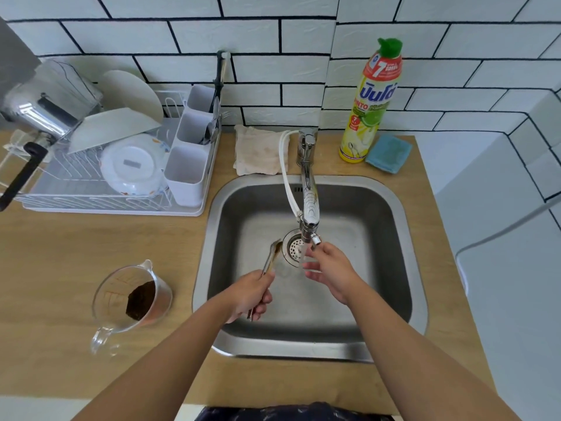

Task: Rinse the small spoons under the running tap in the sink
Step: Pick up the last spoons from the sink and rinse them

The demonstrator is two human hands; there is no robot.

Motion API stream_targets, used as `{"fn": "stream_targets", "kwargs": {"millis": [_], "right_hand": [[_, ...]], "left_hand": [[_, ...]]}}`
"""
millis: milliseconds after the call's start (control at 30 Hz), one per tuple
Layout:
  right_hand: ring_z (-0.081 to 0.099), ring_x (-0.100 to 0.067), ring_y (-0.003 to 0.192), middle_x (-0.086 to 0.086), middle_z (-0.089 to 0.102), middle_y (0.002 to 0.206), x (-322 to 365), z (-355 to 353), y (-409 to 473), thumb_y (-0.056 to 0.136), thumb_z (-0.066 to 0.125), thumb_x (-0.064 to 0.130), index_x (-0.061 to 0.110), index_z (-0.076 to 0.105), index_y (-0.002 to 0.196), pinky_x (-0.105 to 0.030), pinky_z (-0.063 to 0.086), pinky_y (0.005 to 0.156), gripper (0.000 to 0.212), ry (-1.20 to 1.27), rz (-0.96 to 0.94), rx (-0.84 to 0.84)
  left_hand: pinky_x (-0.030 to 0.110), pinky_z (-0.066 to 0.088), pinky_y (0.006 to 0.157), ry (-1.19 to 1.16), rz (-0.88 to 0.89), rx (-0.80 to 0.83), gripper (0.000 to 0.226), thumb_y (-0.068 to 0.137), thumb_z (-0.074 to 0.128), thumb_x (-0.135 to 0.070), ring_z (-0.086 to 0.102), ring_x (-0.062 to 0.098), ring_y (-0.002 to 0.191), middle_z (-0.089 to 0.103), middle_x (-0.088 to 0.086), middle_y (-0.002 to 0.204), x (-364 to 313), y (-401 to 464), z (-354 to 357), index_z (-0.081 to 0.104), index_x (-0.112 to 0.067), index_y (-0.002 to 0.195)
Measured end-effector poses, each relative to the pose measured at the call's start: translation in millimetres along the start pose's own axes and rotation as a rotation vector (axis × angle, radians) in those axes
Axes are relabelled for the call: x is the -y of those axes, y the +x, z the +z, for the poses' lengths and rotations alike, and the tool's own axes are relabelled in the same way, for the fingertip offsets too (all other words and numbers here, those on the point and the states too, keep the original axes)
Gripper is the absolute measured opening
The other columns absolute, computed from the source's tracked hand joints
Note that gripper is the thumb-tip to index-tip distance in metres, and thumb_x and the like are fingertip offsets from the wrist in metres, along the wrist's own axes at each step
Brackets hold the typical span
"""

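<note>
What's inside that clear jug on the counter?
The jug holds a dark brown mass, like wet grounds, lying against its side, with an orange-brown tint at the bottom. Nothing covers it, but what the stuff is cannot be told.

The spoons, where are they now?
In the head view, the spoons are in the left hand over the sink, just left of the drain.
</note>
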State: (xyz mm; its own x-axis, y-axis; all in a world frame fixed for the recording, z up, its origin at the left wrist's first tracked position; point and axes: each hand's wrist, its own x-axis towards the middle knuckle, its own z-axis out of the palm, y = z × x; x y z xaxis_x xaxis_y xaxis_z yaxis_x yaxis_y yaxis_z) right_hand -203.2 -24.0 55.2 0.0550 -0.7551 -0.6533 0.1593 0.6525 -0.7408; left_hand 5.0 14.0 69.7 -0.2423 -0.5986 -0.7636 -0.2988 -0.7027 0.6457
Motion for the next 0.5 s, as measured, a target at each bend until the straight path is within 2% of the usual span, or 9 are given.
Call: {"fn": "stream_targets", "kwargs": {"millis": [100, 167, 233, 300, 400, 500], "right_hand": [[0.059, -0.017, 0.067, -0.010, 0.062, 0.086, -4, -10, -1, 0.095, 0.071, 0.020, 0.010, 0.055, 0.088, -0.026, 0.055, 0.060, 0.020, -0.042, -0.023, -0.072], [0.043, -0.018, 0.057, -0.005, 0.049, 0.067, -4, -16, -2, 0.090, 0.074, 0.014, 0.018, 0.041, 0.073, -0.029, 0.043, 0.052, 0.037, -0.133, -0.064, -0.117], [0.030, -0.019, 0.056, 0.004, 0.036, 0.056, -4, -19, -4, 0.085, 0.069, 0.004, 0.021, 0.034, 0.066, -0.033, 0.029, 0.052, 0.044, -0.253, -0.127, -0.178], [0.027, -0.019, 0.059, 0.004, 0.033, 0.055, 0, -20, -7, 0.081, 0.064, 0.002, 0.021, 0.032, 0.062, -0.033, 0.025, 0.055, 0.042, -0.363, -0.207, -0.260], [0.030, -0.017, 0.058, 0.002, 0.035, 0.057, 15, -22, -15, 0.079, 0.064, 0.004, 0.019, 0.034, 0.061, -0.031, 0.026, 0.054, 0.038, -0.459, -0.366, -0.336], [0.033, -0.011, 0.054, 0.003, 0.040, 0.057, 32, -26, -25, 0.078, 0.064, 0.009, 0.016, 0.036, 0.062, -0.029, 0.032, 0.052, 0.034, -0.485, -0.561, -0.420]], "left_hand": [[0.030, 0.048, 0.047, 0.101, 0.020, -0.115, 0.031, 0.106, 0.038, -0.042, 0.050, 0.010, 0.044, 0.056, 0.004, 0.069, 5, 1, -3, 0.049, -0.013, 0.110], [0.030, 0.049, 0.047, 0.138, 0.033, -0.171, 0.031, 0.106, 0.039, -0.040, 0.051, 0.011, 0.043, 0.058, 0.004, 0.067, 5, 2, -5, 0.050, -0.012, 0.110], [0.029, 0.049, 0.045, 0.170, 0.058, -0.221, 0.029, 0.105, 0.042, -0.040, 0.051, 0.012, 0.041, 0.063, 0.006, 0.067, 4, 2, -5, 0.050, -0.012, 0.111], [0.028, 0.048, 0.040, 0.205, 0.114, -0.274, 0.029, 0.105, 0.043, -0.040, 0.052, 0.014, 0.039, 0.070, 0.008, 0.071, 1, 1, -3, 0.049, -0.014, 0.114], [0.026, 0.048, 0.038, 0.294, 0.241, -0.394, 0.023, 0.104, 0.044, -0.041, 0.055, 0.016, 0.038, 0.072, 0.008, 0.072, -8, 1, 0, 0.047, -0.019, 0.113], [0.025, 0.050, 0.037, 0.281, 0.429, -0.523, 0.019, 0.102, 0.045, -0.045, 0.058, 0.014, 0.036, 0.068, 0.002, 0.064, -15, 0, 2, 0.045, -0.027, 0.095]]}}
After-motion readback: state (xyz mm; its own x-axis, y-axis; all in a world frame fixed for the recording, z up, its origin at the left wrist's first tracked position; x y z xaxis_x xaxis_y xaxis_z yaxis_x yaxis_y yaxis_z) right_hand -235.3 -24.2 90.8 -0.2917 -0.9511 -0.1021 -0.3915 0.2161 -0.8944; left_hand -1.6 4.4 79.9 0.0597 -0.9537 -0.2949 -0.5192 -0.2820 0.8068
